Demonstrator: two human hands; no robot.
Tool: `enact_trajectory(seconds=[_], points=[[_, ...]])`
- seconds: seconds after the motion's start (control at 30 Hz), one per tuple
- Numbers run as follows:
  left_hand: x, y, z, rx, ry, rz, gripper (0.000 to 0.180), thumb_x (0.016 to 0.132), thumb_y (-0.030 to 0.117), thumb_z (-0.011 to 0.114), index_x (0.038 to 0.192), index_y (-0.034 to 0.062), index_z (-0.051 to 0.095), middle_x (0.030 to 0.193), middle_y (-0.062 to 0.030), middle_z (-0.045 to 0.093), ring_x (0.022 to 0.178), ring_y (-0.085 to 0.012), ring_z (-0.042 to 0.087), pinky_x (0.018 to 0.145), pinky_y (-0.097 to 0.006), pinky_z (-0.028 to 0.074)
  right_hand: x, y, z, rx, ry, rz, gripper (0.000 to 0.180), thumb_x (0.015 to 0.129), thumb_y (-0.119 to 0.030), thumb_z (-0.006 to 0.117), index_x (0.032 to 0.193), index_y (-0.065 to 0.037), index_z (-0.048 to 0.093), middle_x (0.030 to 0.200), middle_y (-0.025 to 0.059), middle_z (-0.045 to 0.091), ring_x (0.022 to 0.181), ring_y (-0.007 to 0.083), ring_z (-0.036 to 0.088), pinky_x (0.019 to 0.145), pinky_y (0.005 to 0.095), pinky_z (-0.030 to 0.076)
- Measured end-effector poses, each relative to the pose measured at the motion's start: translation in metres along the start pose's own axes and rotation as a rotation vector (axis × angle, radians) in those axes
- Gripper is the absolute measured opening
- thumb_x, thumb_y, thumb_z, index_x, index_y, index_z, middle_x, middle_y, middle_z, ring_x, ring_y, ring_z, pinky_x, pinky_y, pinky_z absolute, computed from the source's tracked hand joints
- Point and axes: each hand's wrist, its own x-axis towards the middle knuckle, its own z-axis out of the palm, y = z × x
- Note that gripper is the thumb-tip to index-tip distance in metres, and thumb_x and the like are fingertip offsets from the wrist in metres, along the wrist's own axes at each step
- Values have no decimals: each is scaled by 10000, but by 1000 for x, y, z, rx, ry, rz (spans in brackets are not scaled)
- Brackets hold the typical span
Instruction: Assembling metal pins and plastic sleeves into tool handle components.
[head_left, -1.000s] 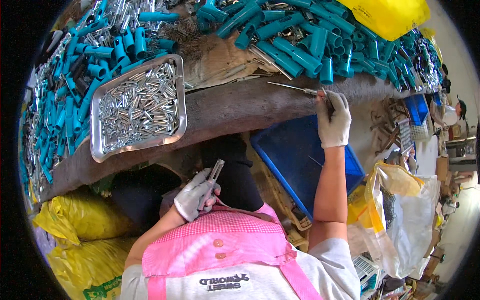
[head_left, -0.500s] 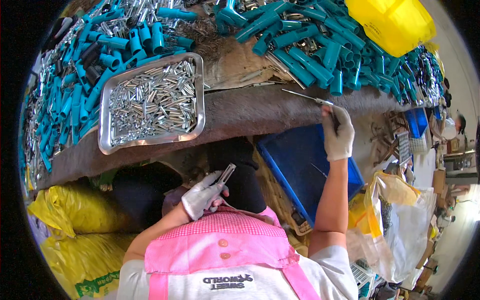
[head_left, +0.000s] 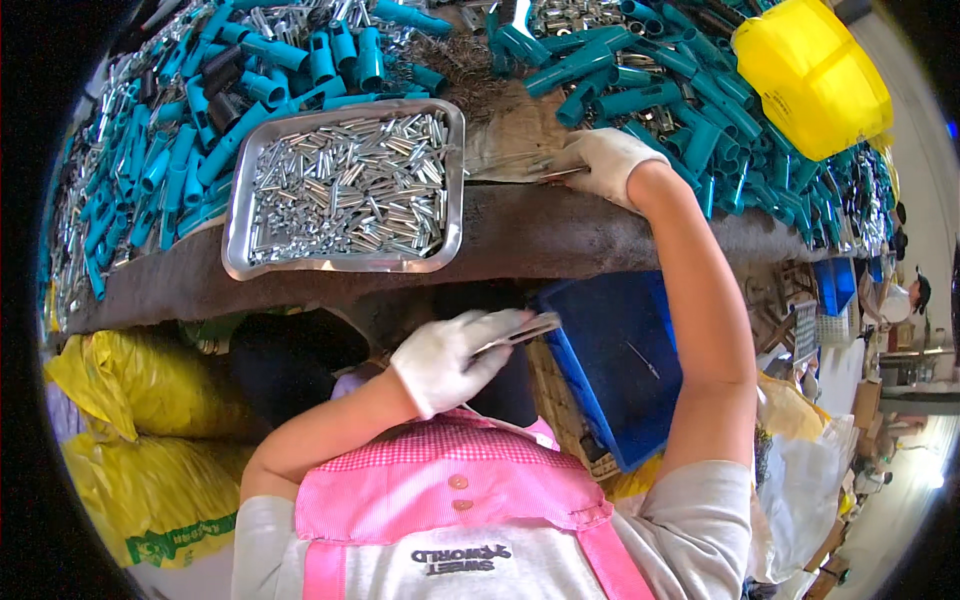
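My left hand [head_left: 455, 358], in a white glove, is closed around a narrow, slotted metal piece [head_left: 530, 328] above my lap. My right hand [head_left: 612, 165], also gloved, reaches to the bench edge between the tray and the teal tubes. Its fingers are pressed together on a slim metal rod [head_left: 563, 173], mostly hidden by the glove and held low over a piece of cardboard [head_left: 510, 140]. Left of it stands a metal tray [head_left: 456, 200] filled with small silver pins [head_left: 350, 185].
Teal plastic tubes [head_left: 640, 97] are heaped along the bench, with a yellow container [head_left: 815, 80] at the far right. Below the bench edge sits a blue bin [head_left: 610, 350] with a thin metal tool [head_left: 642, 358] inside. Yellow sacks [head_left: 150, 440] lie at lower left.
My right hand has moved forward and left from above the blue bin to the cardboard, bringing the slim rod. My left hand has risen and shifted right with the slotted piece.
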Motion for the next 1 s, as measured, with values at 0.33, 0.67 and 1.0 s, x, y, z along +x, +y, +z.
enact_trajectory(seconds=[0.33, 0.67, 1.0], points=[[84, 12, 17, 836, -87, -57, 314, 795, 165, 520, 1102, 185, 582, 889, -53, 489, 679, -177, 587, 515, -305, 507, -12, 19, 12, -9, 154, -56, 288, 748, -106, 579, 1019, -160, 660, 1039, 131, 588, 963, 319, 559, 821, 387, 459], [81, 2, 17, 793, -84, -53, 312, 786, 166, 529, 1092, 204, 580, 933, -53, 485, 716, -181, 590, 560, -304, 515, -8, -1, 4, -315, 8, -69, 257, 776, -102, 573, 1026, -137, 626, 1033, 111, 571, 967, 318, 556, 804, 396, 454], [104, -23, 18, 916, 173, 63, 312, 778, 178, 506, 1067, 101, 595, 898, -35, 547, 950, -219, 489, 885, -406, 359, -64, 21, 18, 312, 879, 80, 192, 842, -51, 566, 1031, -29, 594, 917, 50, 596, 796, 104, 547, 696, 217, 425]])
